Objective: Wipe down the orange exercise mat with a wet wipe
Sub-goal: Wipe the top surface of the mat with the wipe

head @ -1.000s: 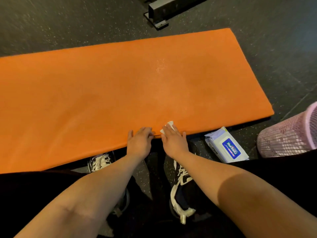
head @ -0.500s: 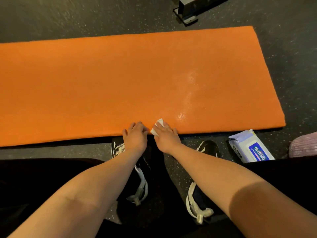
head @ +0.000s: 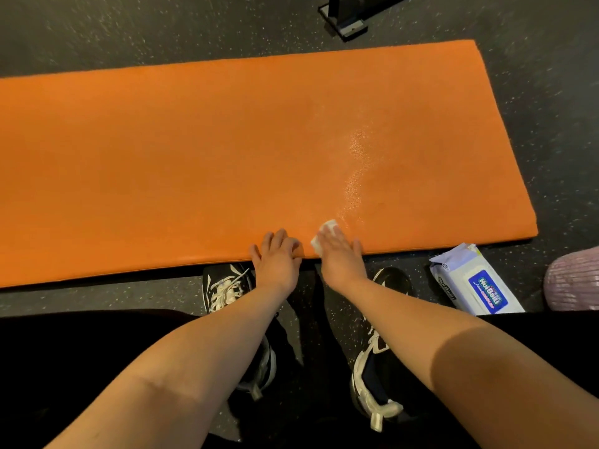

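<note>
Orange exercise mat (head: 194, 163) lay flat on the dark floor (head: 97, 27), a wet sheen running up from its near edge. Left hand (head: 277, 259) rested open on that edge, while right hand (head: 340, 254) beside it pressed flat on a white wet wipe (head: 327, 230); a wipes packet (head: 476, 280) sat right of the mat.

Single head-worn wide-angle view, facing forward and steeply down, close above both forearms, orange mat (head: 227, 150) spanning frame, floor (head: 129, 30) beyond.

Right hand (head: 340, 254) presses wipe (head: 325, 234) onto orange mat (head: 194, 157).
</note>
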Demonstrator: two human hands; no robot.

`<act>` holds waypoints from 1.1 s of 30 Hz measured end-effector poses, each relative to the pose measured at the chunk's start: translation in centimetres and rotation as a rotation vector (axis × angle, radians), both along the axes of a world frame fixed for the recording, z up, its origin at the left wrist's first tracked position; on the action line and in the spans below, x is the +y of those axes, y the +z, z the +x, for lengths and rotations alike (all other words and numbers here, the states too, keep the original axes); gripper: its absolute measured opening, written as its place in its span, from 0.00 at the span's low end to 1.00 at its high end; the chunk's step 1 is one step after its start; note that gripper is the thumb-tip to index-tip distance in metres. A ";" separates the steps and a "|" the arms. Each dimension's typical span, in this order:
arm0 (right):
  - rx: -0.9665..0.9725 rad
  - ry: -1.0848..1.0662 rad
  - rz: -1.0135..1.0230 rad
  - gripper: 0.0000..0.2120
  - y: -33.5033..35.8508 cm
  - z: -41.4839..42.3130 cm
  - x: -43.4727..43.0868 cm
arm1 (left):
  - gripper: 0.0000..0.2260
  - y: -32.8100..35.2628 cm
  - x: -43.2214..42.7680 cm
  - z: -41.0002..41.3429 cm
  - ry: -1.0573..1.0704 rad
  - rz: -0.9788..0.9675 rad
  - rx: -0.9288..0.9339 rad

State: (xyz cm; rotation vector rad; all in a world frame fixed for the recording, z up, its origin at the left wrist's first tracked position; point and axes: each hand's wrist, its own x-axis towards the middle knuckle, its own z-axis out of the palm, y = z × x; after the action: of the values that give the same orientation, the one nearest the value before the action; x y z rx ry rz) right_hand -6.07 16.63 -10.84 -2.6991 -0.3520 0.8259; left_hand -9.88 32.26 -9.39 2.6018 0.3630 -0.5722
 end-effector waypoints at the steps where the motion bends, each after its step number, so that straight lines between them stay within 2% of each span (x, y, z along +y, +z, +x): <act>1: -0.004 -0.101 -0.039 0.37 0.0 0.5 -0.7 | 0.14 0.0 -0.2 0.1 -0.016 0.003 -0.004; 3: -0.009 -0.189 -0.080 0.37 -0.1 0.7 -0.7 | 0.15 0.0 -0.7 0.4 -0.054 0.005 -0.015; 7: 0.005 -0.016 0.102 0.32 -0.8 -0.5 1.4 | 0.20 -0.3 -2.1 1.0 -0.082 -0.012 -0.001; 9: -0.003 0.048 0.110 0.32 -1.1 0.1 0.5 | 0.20 -0.5 -2.3 1.2 -0.069 -0.013 -0.003; 12: -0.023 -0.108 0.009 0.38 -1.3 1.9 -1.6 | 0.17 -0.9 -2.4 1.2 -0.076 -0.008 -0.008; 15: -0.033 -0.253 -0.021 0.35 -1.1 2.4 -0.7 | 0.16 -0.8 -2.3 1.6 -0.089 0.001 0.015; 19: 0.019 -0.093 0.177 0.28 -1.3 1.4 1.8 | 0.22 -0.7 -2.6 2.5 -0.111 0.029 0.075; 22: -0.035 -0.059 0.162 0.29 -1.6 1.7 -0.5 | 0.19 -1.1 -3.0 2.2 -0.122 0.019 0.060; 27: -0.142 -0.351 0.040 0.27 -1.5 1.2 -3.1 | 0.18 -1.6 -3.2 2.1 -0.146 0.046 0.044; 30: -0.094 -0.239 0.143 0.24 -1.1 0.0 -0.9 | 0.15 -1.7 -3.3 2.2 -0.160 0.074 0.017; 33: -0.035 -0.109 0.215 0.24 -1.1 -0.5 -0.5 | 0.18 -1.8 -3.1 2.0 -0.216 0.093 -0.017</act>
State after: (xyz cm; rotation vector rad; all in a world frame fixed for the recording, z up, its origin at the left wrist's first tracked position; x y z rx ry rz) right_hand -6.54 16.17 -11.91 -2.5101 -0.2808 0.6692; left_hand -7.83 29.15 -11.18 2.7536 0.1043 -0.6174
